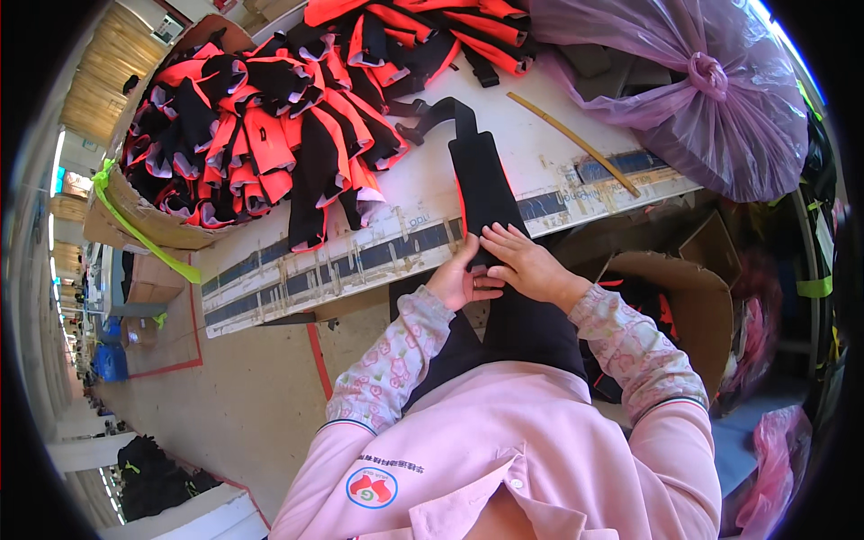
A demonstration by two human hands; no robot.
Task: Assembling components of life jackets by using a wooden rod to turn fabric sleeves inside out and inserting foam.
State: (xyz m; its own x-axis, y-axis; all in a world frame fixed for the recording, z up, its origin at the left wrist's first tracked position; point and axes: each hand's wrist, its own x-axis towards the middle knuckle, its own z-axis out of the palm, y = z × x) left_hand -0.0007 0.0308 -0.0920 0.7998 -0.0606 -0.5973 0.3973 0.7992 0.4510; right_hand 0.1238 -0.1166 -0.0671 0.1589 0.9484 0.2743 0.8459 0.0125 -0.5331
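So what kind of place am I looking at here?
Most likely a garment workshop or factory floor. A heap of black-and-orange sewn pieces fills a cardboard box by the worn white worktable, and both hands, left hand and right hand, press a black fabric piece at its edge.

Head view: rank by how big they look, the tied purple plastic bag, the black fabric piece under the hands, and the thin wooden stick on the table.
1. purple plastic bag
2. black fabric piece
3. wooden stick
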